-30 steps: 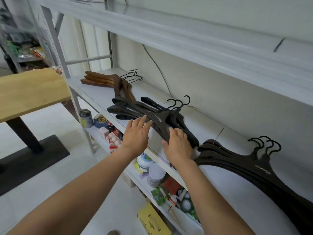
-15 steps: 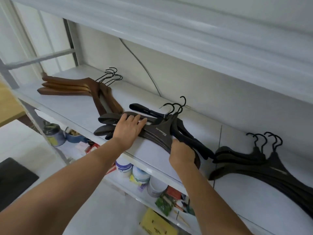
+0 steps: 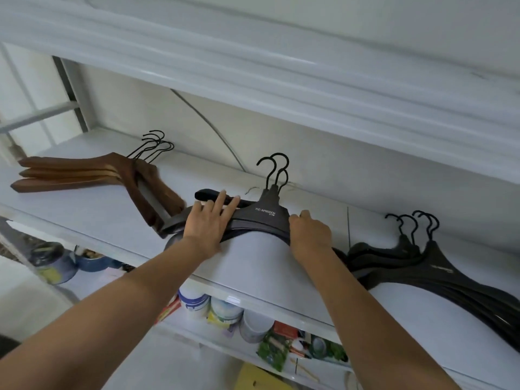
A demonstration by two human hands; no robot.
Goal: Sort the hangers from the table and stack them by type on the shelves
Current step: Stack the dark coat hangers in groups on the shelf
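Reading the white print on the neck of the top hanger, I make out "XGZ IMPRESSION"; smaller characters beneath it are illegible. That hanger tops the middle stack of dark grey hangers [image 3: 264, 218], which lies flat on the white shelf [image 3: 92, 209] with its black hooks toward the wall. My left hand [image 3: 206, 229] lies flat on the stack's left arm, fingers spread and extended, gripping nothing. My right hand [image 3: 309, 235] is curled over the stack's right arm; I cannot tell whether its fingers close around the plastic. To the left, just beside this stack, lies a stack of brown wooden hangers [image 3: 92, 171]; to the right lies a second stack of dark hangers [image 3: 422, 266], its far end cut off by the frame edge and its faint logo unreadable. A grey cable [image 3: 208, 128] runs down the white wall behind. An upper shelf [image 3: 253, 60] overhangs the scene. On the lower shelf, white tubs [image 3: 208, 302] and packets are partly hidden, labels blurred.
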